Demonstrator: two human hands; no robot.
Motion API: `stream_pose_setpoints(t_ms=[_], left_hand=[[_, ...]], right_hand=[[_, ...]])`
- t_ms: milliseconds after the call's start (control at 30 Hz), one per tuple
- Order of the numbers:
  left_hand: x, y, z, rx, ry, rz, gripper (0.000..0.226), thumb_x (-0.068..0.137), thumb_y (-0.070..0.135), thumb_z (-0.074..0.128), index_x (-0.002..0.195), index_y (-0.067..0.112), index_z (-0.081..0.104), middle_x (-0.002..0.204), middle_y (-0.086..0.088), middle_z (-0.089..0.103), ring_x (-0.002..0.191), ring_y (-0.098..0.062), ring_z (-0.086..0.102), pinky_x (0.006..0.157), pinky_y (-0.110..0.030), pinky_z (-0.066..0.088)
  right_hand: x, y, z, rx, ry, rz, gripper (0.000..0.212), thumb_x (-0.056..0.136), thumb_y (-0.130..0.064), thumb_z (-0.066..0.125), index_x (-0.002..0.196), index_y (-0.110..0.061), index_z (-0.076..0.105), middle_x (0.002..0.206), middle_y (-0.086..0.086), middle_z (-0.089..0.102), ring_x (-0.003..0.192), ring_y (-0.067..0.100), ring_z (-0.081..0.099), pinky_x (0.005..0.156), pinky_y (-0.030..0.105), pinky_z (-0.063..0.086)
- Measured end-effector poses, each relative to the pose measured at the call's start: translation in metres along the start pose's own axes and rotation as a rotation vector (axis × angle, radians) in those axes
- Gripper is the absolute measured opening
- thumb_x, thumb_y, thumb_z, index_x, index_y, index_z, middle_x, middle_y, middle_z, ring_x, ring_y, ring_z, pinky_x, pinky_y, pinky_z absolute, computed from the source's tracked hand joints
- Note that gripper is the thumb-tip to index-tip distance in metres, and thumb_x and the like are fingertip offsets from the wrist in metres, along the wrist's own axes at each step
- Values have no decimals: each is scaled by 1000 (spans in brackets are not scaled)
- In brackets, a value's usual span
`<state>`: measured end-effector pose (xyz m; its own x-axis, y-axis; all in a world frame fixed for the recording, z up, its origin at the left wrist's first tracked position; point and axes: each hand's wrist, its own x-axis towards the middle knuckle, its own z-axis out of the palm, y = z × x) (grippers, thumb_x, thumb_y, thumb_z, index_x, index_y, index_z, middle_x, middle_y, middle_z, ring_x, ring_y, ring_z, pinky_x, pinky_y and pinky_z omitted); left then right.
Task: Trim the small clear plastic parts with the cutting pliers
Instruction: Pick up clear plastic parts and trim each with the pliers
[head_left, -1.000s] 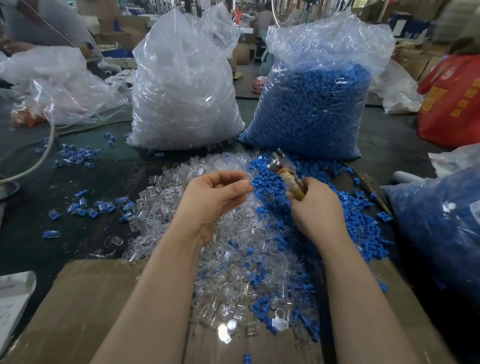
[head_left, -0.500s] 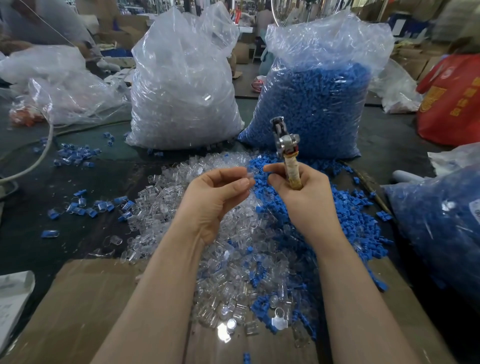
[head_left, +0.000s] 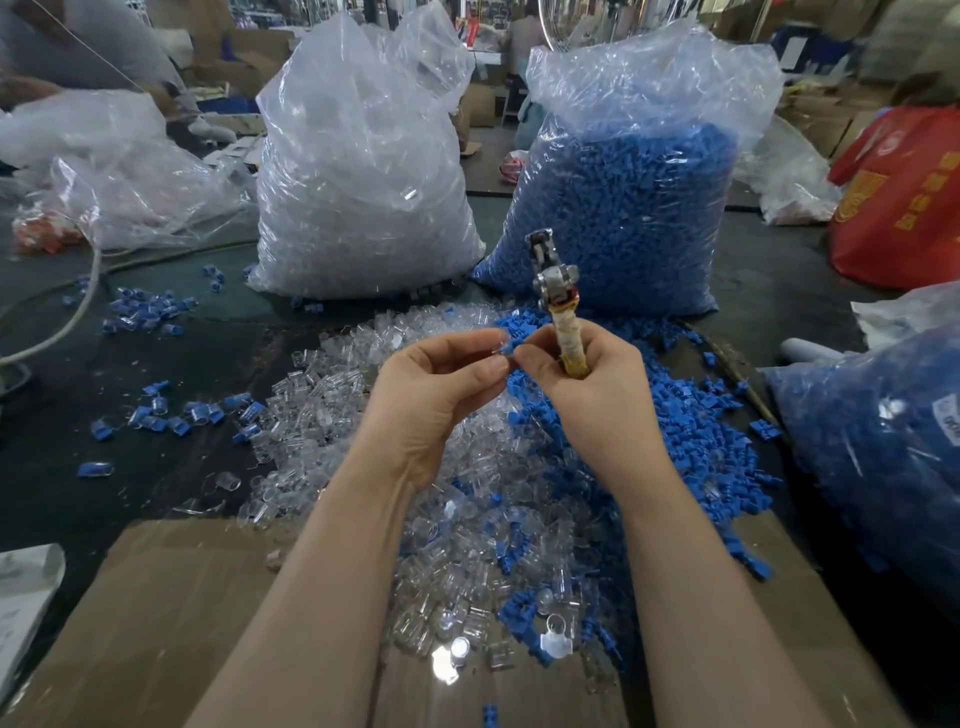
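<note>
My left hand (head_left: 441, 395) pinches a small clear plastic part (head_left: 500, 339) between thumb and fingertips, above a heap of clear parts (head_left: 363, 415). My right hand (head_left: 587, 384) grips the cutting pliers (head_left: 558, 306) by their tape-wrapped handle, metal jaws pointing straight up. The right thumb and forefinger reach left and meet the left fingertips at the clear part. A pile of blue parts (head_left: 691, 431) spreads under and right of my right hand.
A big bag of clear parts (head_left: 363, 171) and a big bag of blue parts (head_left: 623, 197) stand behind the heaps. Another blue-filled bag (head_left: 872, 452) lies at the right, a red bag (head_left: 904, 202) beyond it. Cardboard (head_left: 156, 623) covers the near edge.
My right hand swung the pliers from tilted to upright and moved left until its fingertips met my left hand at the clear part. The left hand stayed about where it was.
</note>
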<state>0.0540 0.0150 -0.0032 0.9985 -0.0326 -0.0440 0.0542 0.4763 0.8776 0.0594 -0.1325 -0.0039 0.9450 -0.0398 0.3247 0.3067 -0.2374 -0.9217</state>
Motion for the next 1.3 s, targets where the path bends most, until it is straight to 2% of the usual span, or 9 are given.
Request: stream_pose_setpoints(t_ms=[100, 300, 500, 700, 800, 900, 1033, 1133, 1300], left_hand=[[-1, 0, 1, 33, -4, 23, 31, 59, 5, 76, 89, 9, 74, 89, -9, 77, 83, -16, 74, 69, -20, 57], [-1, 0, 1, 157, 31, 83, 26, 63, 7, 76, 88, 13, 75, 90, -7, 77, 88, -17, 73, 80, -25, 58], [-3, 1, 5, 221, 50, 113, 24, 66, 8, 79, 90, 13, 75, 90, -7, 77, 87, -17, 72, 85, -29, 59], [-2, -1, 4, 243, 108, 143, 18, 80, -2, 75, 87, 15, 76, 91, -11, 76, 95, -27, 71, 90, -37, 58], [0, -3, 6, 229, 136, 156, 18, 80, -1, 76, 88, 16, 76, 92, -11, 76, 100, -31, 71, 88, -35, 58], [1, -3, 6, 202, 164, 177, 21, 79, -1, 76, 92, 14, 73, 93, -11, 74, 98, -30, 71, 83, -30, 59], [1, -2, 3, 201, 180, 217, 22, 80, -2, 75, 96, 13, 71, 94, -12, 73, 94, -26, 70, 85, -32, 59], [2, -2, 1, 214, 178, 251, 23, 81, -3, 74, 96, 14, 70, 90, -7, 73, 87, -18, 69, 83, -29, 59], [4, -2, -1, 227, 164, 290, 25, 82, -8, 71, 94, 14, 70, 81, 2, 73, 80, -9, 69, 76, -23, 57]], right_hand=[[0, 1, 0, -25, -12, -15, 10, 89, -19, 71, 81, -19, 66, 75, 9, 65, 76, 29, 59, 68, 35, 52], [1, 2, 1, -62, -8, -20, 8, 90, -18, 69, 83, -23, 68, 76, -2, 67, 73, 15, 61, 67, 26, 52], [3, 5, 1, -115, -14, -13, 7, 91, -19, 68, 85, -22, 68, 71, -4, 65, 62, 7, 54, 65, 34, 52], [2, 2, -3, -118, -82, 10, 9, 93, -20, 64, 89, -26, 69, 82, 5, 70, 84, 28, 66, 79, 47, 57], [3, 5, -11, -175, -126, 41, 7, 94, -23, 64, 88, -27, 67, 82, 10, 68, 74, 26, 63, 71, 42, 54], [4, 8, -18, -215, -176, 102, 6, 92, -20, 65, 88, -25, 66, 83, 5, 69, 73, 22, 61, 67, 35, 52], [4, 10, -24, -272, -275, 138, 5, 91, -19, 65, 94, -14, 64, 92, 15, 67, 91, 37, 61, 82, 51, 52], [3, 11, -24, -330, -320, 131, 14, 91, -18, 64, 98, -6, 61, 93, 19, 64, 90, 41, 59, 81, 53, 51], [3, 10, -22, -385, -356, 118, 12, 90, -17, 64, 99, -9, 60, 92, 16, 64, 83, 36, 59, 75, 49, 51]])
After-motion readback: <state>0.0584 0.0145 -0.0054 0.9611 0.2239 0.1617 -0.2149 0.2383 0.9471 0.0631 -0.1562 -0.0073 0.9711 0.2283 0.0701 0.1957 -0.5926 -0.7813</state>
